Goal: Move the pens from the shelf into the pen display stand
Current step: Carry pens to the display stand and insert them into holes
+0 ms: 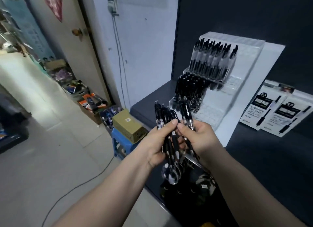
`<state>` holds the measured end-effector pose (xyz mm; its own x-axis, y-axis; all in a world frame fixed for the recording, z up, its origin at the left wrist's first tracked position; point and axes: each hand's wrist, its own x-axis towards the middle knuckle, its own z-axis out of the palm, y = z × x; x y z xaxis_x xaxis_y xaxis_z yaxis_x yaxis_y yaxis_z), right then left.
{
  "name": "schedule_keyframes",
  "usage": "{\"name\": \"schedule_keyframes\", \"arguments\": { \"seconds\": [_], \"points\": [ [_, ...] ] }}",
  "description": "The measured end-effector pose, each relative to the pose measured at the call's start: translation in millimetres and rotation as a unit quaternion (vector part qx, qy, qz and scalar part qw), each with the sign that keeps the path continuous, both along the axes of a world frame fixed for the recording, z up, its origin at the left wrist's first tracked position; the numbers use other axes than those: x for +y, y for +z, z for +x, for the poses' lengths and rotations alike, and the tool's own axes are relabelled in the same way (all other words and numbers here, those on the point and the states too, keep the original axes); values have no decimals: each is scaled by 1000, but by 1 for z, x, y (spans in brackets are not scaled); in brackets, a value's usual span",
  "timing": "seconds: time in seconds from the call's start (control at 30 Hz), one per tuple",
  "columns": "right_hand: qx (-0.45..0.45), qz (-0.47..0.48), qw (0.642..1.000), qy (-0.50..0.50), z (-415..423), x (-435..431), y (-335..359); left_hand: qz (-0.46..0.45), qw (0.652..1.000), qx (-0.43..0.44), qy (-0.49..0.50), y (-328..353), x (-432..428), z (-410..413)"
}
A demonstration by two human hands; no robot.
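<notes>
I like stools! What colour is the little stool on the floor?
Blue: the small blue plastic stool, clearest in the head view.

2 hands: left (157,142), right (197,137), both gripping pens. Bunch of pens (171,125) in hands: roughly 6–8, exact count unclear. 1 stand (237,98) at 1 o'clock, 2 filled rows, pens too blurred to count. 2 boxes (277,111) at 3 o'clock. 1 stool (118,138) at 9 o'clock.

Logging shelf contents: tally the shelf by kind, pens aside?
Display stand: 1
Pen boxes: 2
Total: 3
Loose pens in the hands and racked pens are too blurred to count.
</notes>
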<state>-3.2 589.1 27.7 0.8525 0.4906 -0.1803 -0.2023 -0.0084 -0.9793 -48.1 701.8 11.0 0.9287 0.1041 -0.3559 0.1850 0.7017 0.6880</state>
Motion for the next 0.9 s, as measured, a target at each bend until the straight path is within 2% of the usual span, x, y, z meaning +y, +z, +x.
{"name": "schedule_keyframes", "arguments": {
  "seconds": [0.27, 0.43, 0.57, 0.73, 0.9],
  "points": [
    [-76, -30, 994, -76, 29, 23, 6, 68, 997, 24, -9, 14, 32, 43],
    [-45, -32, 987, -149, 38, 34, 11, 85, 992, 8, -92, 15, 56, 68],
    [-28, -3, 981, -192, 32, 42, 13, 41, 981, -10, -190, 18, 67, 75],
    [-42, -7, 968, -246, 21, 54, 10, -43, 959, 15, -281, 11, 81, 79],
    [-40, -19, 954, -295, 3, 73, 4, -106, 941, 61, -314, -1, 92, 77]
  ]
}}
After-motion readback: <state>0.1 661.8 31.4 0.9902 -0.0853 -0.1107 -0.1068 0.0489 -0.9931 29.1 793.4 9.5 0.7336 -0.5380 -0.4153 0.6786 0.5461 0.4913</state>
